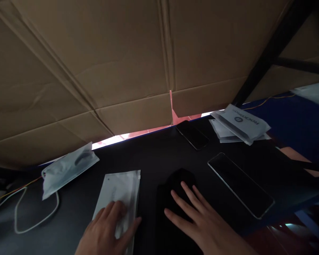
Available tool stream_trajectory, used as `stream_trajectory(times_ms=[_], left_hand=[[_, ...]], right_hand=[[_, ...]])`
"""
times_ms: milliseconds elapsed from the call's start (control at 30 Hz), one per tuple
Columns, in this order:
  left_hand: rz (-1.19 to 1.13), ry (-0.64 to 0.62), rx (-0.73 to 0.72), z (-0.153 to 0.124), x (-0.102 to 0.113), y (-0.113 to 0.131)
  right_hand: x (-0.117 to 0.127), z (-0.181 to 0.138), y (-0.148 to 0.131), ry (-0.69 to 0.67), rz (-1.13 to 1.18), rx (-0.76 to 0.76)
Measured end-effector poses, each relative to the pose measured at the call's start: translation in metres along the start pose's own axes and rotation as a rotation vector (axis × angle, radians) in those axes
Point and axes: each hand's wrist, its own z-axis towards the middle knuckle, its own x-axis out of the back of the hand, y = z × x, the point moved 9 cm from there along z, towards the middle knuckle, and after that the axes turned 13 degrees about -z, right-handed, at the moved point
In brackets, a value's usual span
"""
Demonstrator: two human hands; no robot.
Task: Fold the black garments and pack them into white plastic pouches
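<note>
With the left hand [108, 230] lying flat on the white pouch [119, 198] and the right hand [199, 219] spread flat on the dark cloth [175, 198] at the tabletop's near edge, neither grasping, the cloth may slide in the gloom and nudge the phone [240, 185] just right of it.

Packing workbench, cardboard walls [108, 53], bagged accessories [239, 124], phones [240, 185]

desk [154, 159]: dark top | phone [240, 185]: flat, face up, near right edge | second phone [192, 134]: flat at far edge | stack of white pouches [239, 124]: far right corner, just beside second phone | crumpled pouch [67, 168]: left side | white cable [37, 212]: looped at left edge | cardboard sheet [108, 53]: looms over far edge
</note>
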Motion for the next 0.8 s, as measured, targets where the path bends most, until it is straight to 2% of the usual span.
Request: stream_trajectory(times_ms=[167,267,333,433,500,533,667,800], left_hand=[[-0.053,-0.038,-0.044,0.003,-0.012,0.016],[-0.072,-0.036,-0.083,0.005,-0.009,0.029],[-0.073,-0.044,-0.120,0.007,-0.011,0.037],[-0.066,-0.049,-0.187,0.009,-0.022,0.044],[-0.058,-0.042,-0.220,0.009,-0.030,0.044],[-0.055,-0.035,-0.234,0.008,-0.033,0.043],[-0.045,0.019,-0.270,0.001,-0.034,0.037],[-0.050,0.092,-0.262,-0.008,-0.023,0.038]], right_hand=[[-0.015,0.005,-0.010,-0.040,-0.063,0.052],[-0.027,0.005,-0.009,-0.007,-0.013,-0.017],[-0.029,0.004,-0.004,0.085,0.058,-0.119],[-0.024,-0.002,0.005,0.323,0.196,-0.294],[-0.024,-0.001,0.001,0.420,0.254,-0.329],[-0.026,0.002,-0.004,0.429,0.252,-0.309],[-0.044,0.020,-0.032,0.274,0.107,-0.166],[-0.060,0.026,-0.038,0.127,0.034,-0.151]])
